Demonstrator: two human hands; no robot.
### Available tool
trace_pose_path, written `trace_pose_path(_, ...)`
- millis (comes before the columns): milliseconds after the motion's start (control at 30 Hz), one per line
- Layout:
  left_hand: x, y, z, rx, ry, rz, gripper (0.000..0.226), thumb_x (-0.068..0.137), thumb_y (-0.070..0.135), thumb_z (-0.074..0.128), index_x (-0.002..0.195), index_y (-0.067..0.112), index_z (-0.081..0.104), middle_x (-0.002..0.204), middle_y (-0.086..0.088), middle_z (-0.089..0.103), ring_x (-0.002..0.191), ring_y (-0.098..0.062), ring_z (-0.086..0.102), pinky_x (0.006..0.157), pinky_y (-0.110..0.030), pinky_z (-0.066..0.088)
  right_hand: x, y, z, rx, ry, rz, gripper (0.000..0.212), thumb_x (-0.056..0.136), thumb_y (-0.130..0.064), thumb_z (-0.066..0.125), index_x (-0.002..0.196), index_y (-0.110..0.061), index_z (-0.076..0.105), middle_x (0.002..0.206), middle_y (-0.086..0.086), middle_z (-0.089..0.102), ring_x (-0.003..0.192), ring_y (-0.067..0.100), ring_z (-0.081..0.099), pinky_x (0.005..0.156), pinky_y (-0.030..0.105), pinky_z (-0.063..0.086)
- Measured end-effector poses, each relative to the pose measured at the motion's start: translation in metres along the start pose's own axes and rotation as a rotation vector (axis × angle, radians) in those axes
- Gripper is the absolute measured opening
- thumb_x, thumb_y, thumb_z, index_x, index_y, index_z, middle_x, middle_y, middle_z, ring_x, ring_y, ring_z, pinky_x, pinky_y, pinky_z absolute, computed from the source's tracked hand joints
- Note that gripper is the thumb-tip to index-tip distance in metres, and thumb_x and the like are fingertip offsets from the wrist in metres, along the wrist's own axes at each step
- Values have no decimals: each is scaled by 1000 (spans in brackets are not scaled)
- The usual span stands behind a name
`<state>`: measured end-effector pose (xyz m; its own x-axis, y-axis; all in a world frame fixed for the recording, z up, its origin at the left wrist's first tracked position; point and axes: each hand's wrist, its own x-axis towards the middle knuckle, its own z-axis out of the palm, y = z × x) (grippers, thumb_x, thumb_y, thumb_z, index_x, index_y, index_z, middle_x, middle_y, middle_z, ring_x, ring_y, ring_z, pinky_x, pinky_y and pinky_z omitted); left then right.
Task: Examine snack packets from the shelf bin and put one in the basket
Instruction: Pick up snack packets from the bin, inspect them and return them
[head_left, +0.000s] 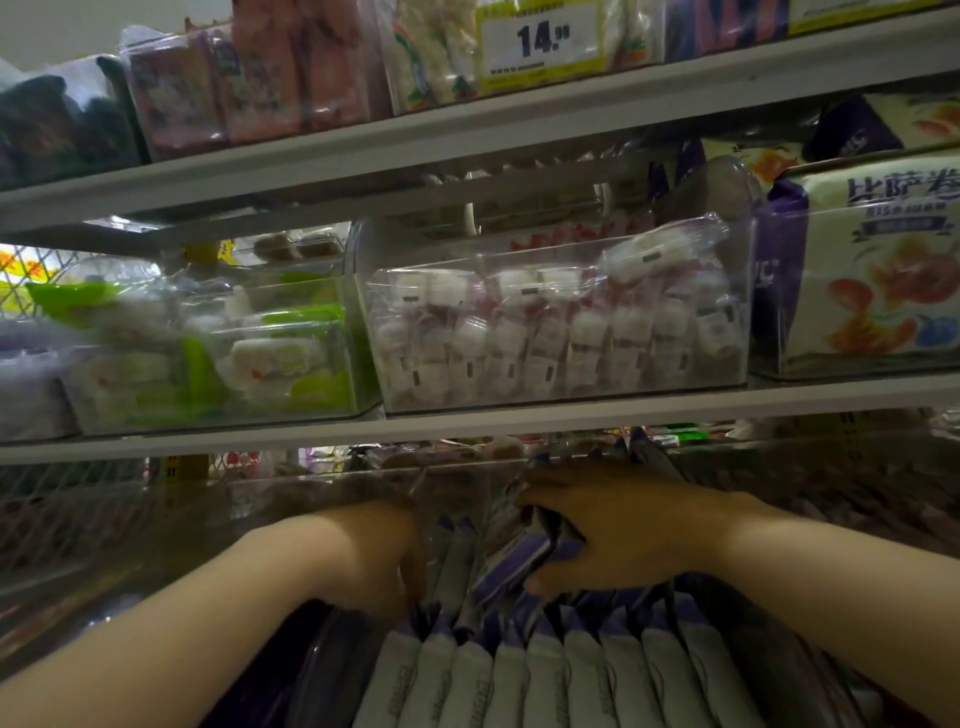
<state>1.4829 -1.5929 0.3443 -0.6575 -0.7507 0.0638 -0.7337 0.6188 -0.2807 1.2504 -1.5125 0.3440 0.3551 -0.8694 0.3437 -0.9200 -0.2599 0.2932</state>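
Here, inside the clear bin (324, 670), the right hand (618, 535) is closed round a few purple packets (524, 566) towards the bin's back, with the fingers curled over their tops and the thumb beneath. The left hand (374, 556) is put in at the bin's left side; its fingertips are hidden, so its grip cannot be told. The bundle is best lifted straight up while the standing row (545, 670) at the bin's front is steadied, so neighbours are not dragged out.

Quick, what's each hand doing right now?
Left hand: down among the packets; grip cannot be told.
Right hand: holding purple packets.
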Motion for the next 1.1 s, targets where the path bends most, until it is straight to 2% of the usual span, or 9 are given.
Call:
trace_pose_path(100,2,4,0,59,-38,-26,36,88,28,68,124,28,65,131,5,60,116,-17,57,98,-29,48,0,-1,0,-3,8,5,82,78,-80,45,145,-37,29,154,-12,30,139,17,33,113,34,30)
trace_pose_path(233,4,4,-4,51,-35,6,26,92,27,61,116,22,70,122,2,66,109,-17,60,83,-24,44,-1,-2,-1,-5,9,10,80,79,-77,47,145,-36,30,153,-11,32,137,17,35,113,36,32)
trace_pose_path(367,6,7,0,84,-26,-21,24,90,29,60,108,18,73,111,-3,69,101,-22,63,83,-32,51,-1,-2,-2,22,5,-2,77,79,-76,49,144,-38,31,151,-12,35,134,16,38,111,33,34)
trace_pose_path(533,10,17,10,179,69,-47,20,94,14,53,108,8,65,104,-11,65,93,-28,64,69,-29,44,-1,-4,-3,4,1,5,74,82,-74,47,143,-33,35,148,-12,37,131,15,40,108,34,37)
trace_pose_path(633,6,11,14,51,225,-70,12,94,14,51,100,20,60,99,-2,64,92,-21,64,69,-26,45,-2,-5,-4,-3,4,6,72,84,-73,45,143,-32,36,149,-13,35,131,14,39,107,31,36)
trace_pose_path(800,7,5,20,-244,687,-89,21,99,14,42,88,30,36,87,5,45,78,-20,57,67,-32,41,0,-3,-4,-5,-13,19,71,85,-74,42,143,-34,34,151,-13,32,133,15,37,108,31,33)
trace_pose_path(867,7,4,21,-391,840,-112,19,101,16,40,87,30,39,85,4,50,74,-17,55,66,-33,43,1,-3,-2,-4,-11,21,70,85,-74,42,142,-35,34,151,-13,32,132,16,37,107,31,32)
trace_pose_path(967,2,11,27,-584,950,-145,26,102,21,39,79,32,39,72,7,52,60,-3,47,51,-21,34,1,-3,-1,-6,-16,22,72,85,-74,41,145,-35,32,153,-13,30,135,15,35,106,28,29)
trace_pose_path(1100,-17,25,34,-724,1129,-15,21,101,19,41,82,27,44,62,3,53,60,-8,53,50,-21,36,0,-8,-4,-40,-60,34,74,85,-74,38,147,-35,27,158,-11,22,141,17,28,113,34,27)
